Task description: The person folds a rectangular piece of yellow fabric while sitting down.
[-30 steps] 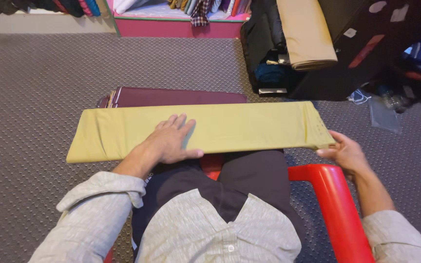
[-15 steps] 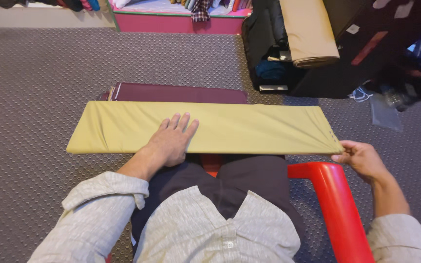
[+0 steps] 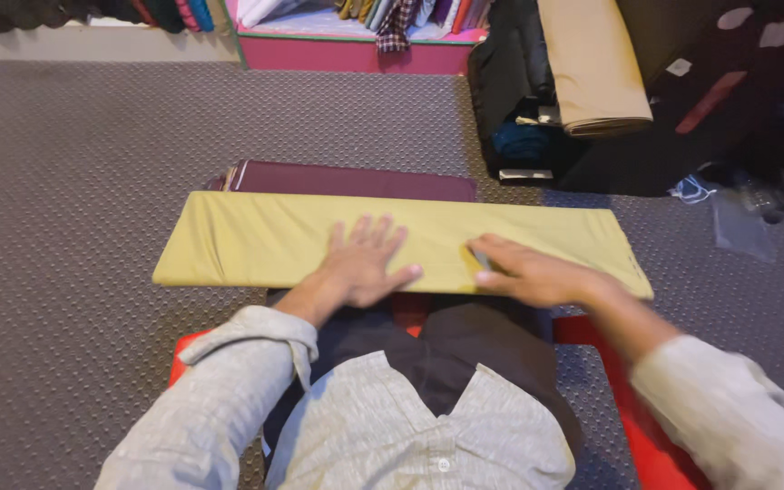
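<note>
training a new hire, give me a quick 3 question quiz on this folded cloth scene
1. True or false: the left hand lies flat on the yellow-green cloth.
2. What lies just behind that cloth? A) maroon cloth B) a blue box C) scissors
3. Where is the right hand?

Key:
1. True
2. A, the maroon cloth
3. On the yellow-green cloth's near edge, right of the left hand

Both the left hand (image 3: 362, 263) and right hand (image 3: 524, 272) rest on the folded cloth (image 3: 247, 240), a second cloth bolt (image 3: 347, 179) just behind it.
</note>
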